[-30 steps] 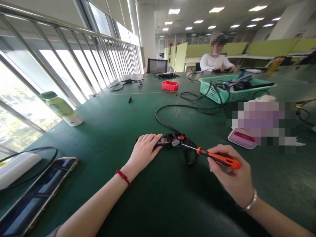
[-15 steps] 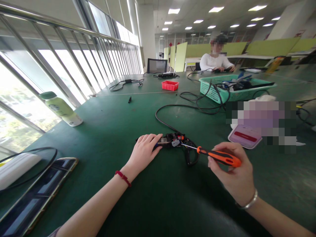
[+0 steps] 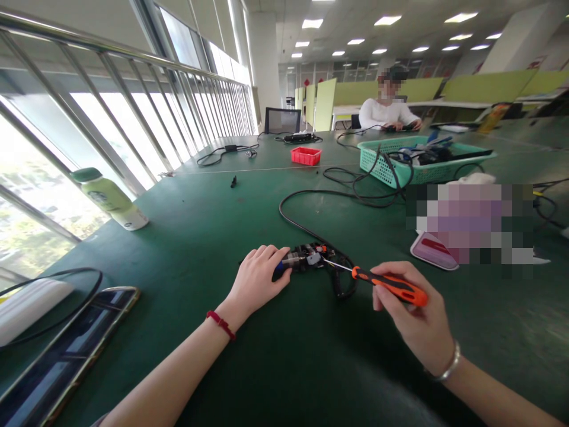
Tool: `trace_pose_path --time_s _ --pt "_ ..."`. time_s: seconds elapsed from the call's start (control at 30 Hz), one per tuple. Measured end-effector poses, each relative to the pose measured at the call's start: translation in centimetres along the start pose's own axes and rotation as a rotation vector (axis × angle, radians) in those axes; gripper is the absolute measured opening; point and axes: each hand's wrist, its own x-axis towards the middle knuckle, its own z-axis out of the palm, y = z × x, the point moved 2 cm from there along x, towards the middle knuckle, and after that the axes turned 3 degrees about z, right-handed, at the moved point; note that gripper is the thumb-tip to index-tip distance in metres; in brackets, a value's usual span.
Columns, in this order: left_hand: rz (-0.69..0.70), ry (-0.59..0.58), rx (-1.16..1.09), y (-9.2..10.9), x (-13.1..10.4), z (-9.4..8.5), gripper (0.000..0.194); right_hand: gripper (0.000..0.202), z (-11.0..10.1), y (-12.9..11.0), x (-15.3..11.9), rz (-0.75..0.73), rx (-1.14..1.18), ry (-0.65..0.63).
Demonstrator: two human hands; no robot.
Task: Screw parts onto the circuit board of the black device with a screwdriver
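Observation:
On the green table lies a dark corded device [image 3: 306, 258] with its inner parts exposed, among them a grey piece, a bit of orange and a cylindrical metal part. My left hand [image 3: 260, 273] is closed over the device's left end, pressing it against the tabletop. In my right hand [image 3: 413, 302] is an orange-and-black screwdriver [image 3: 393, 286], gripped by its handle. Its shaft points left, with the tip at the grey piece; whether it touches a screw is too small to tell. A black cable runs from the device toward the back right.
A teal basket [image 3: 371, 163] of cables and parts stands at the back right, near a red tray [image 3: 306, 156]. At left are a green bottle [image 3: 106, 196] and a phone [image 3: 75, 350]. Another person [image 3: 384, 112] sits across the table.
The device has turned slightly under my left hand, showing more of its cylindrical metal part. My right hand and the screwdriver have shifted a little left.

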Motion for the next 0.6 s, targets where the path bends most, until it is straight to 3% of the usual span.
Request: trace_pose_path --time_s 0.2,0.33,0.47,0.6 --pt "0.036 -0.015 -0.026 0.1 -0.1 -0.4 0.032 0.020 -0.4 0.4 0.0 0.061 0.084 0.010" --pt "0.065 -0.033 -0.051 -0.3 0.0 -0.6 0.035 0.014 -0.5 0.5 0.0 0.100 0.108 0.027" --pt "0.116 -0.058 -0.060 -0.5 0.1 -0.7 0.035 0.013 -0.9 0.4 0.0 0.034 0.087 0.086" --pt "0.093 0.005 0.044 0.1 -0.1 -0.6 0.037 0.012 -1.7 0.2 0.2 -0.056 0.018 0.142"
